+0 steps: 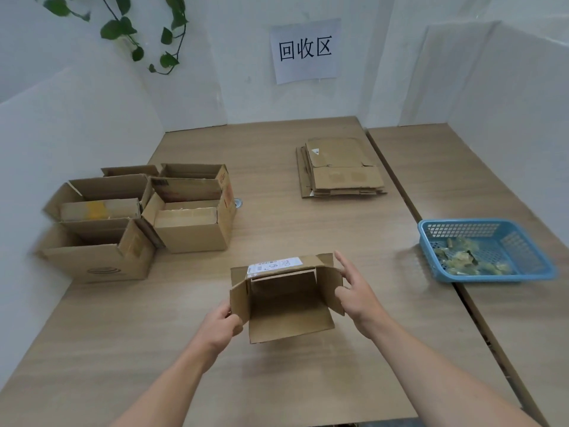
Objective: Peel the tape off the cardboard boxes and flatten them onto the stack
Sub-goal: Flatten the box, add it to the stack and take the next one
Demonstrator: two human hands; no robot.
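- Cardboard box (286, 300) between the left hand (223, 323) and the right hand (358, 291): plain brown, with a white label (274, 265) printed in black and a little red.
- Table (277, 380) under both hands: pale brown wood grain.
- Basket (492, 278) right of the right hand: blue lattice mesh, holding yellowish-green tape scraps (468, 260).
- Stack (341, 167) beyond the right hand: brown, with a small white sticker.
- Open boxes (191, 232) beyond and left of the left hand: brown, one with a yellow patch, one with red print.
- Sign (305, 50) far beyond the hands: white, with black characters.
- Leaves (118, 27) high above the left hand: green.
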